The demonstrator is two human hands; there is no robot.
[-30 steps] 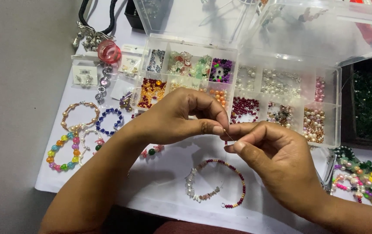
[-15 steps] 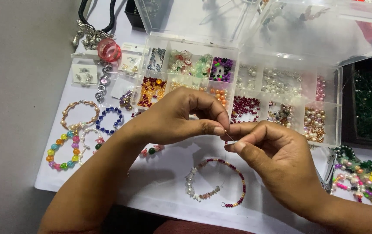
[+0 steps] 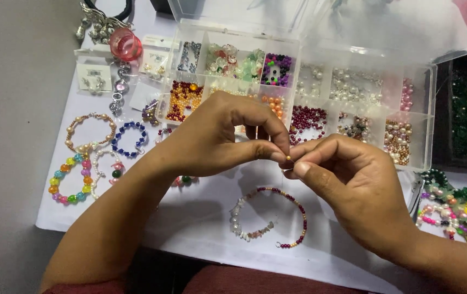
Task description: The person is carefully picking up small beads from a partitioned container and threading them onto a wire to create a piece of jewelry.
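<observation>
A white table (image 3: 200, 234) carries the whole spread. At its far side sits a clear plastic bead organizer (image 3: 424, 136), lid tipped back, its compartments sorted by colour: dark red, orange, pearl and purple beads. Left of it lie finished pieces, among them a rainbow bracelet (image 3: 70, 182) and a blue bracelet (image 3: 129, 140). Nearer the person, just below the hands, rests a half-strung bracelet (image 3: 269, 218) of pale chips and dark red beads.

Above it, the left hand (image 3: 217, 141) and right hand (image 3: 353, 190) meet fingertip to fingertip. The left thumb and forefinger press together on a small yellow bead (image 3: 288, 157); the right thumb and forefinger pinch close beside it, probably on a thread or wire too thin to make out.

To seat a bead this small well, the pinch likely wants to stay light and near the bead's hole, both hands held low over the table so a slip lands close by.
</observation>
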